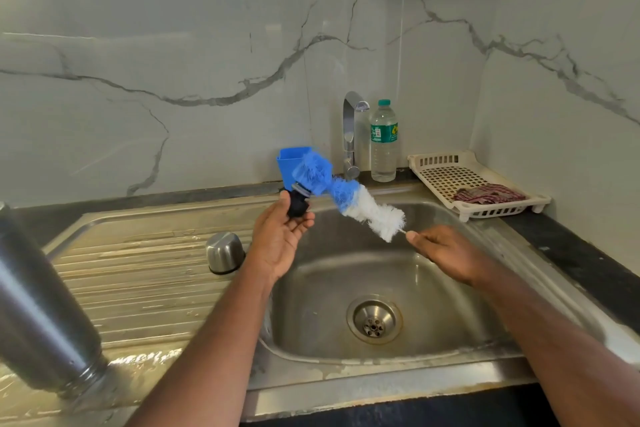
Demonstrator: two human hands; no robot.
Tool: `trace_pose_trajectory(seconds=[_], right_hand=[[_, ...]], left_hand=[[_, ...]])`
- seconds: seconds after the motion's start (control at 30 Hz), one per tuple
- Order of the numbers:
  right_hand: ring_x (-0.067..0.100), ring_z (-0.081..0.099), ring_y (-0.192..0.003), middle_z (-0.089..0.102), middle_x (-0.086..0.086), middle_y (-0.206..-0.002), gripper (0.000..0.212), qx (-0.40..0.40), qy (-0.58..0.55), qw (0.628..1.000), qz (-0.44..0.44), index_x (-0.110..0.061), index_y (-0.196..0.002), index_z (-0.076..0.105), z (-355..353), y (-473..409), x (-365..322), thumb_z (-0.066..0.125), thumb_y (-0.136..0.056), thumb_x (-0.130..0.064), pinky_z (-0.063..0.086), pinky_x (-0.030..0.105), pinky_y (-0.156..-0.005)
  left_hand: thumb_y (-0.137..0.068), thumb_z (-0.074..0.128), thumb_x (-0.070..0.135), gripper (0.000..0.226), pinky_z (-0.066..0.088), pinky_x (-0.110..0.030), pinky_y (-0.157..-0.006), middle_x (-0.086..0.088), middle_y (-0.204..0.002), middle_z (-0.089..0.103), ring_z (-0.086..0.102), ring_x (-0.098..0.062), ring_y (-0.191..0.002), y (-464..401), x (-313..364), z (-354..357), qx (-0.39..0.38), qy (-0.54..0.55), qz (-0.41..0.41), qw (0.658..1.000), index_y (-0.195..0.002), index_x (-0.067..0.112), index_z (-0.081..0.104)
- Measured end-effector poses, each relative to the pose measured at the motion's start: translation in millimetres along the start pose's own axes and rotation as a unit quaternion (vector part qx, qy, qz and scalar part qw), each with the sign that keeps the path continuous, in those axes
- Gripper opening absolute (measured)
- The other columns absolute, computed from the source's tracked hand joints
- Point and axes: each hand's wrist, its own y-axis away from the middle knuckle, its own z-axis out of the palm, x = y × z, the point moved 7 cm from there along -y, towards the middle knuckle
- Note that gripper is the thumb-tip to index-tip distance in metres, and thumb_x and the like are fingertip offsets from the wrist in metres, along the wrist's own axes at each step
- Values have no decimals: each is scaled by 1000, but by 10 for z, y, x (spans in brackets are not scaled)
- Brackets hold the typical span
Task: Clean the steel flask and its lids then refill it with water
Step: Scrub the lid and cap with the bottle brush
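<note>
A: What's the surface like?
B: Wet steel sink [346, 378], ribbed drainboard, marble walls. The steel flask [38, 305] lies left of the hands, its steel cap [224, 252] near the left hand [280, 239].
A: And the hands?
B: Left grips the black inner lid [298, 206]; right hand [446, 251] pinches the bottle brush [360, 206].

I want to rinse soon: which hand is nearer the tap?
Left. The left hand holds the inner lid just below-left of the tap; the right hand is lower right.
</note>
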Motion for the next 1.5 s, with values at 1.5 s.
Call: trace_pose_trajectory(seconds=[1.5], right_hand=[[13,57,-61,57,-2,-61,49,25,238,971,20,-22,-63,52,3,-62,60,44,-105,-47,37,31,-57]], left_hand=[[-87,75,29,41,62,-26,-63,-24,-106,71,77,-26,-78,-2,77,-249,134,-47,-34,989,-111,-2,64]])
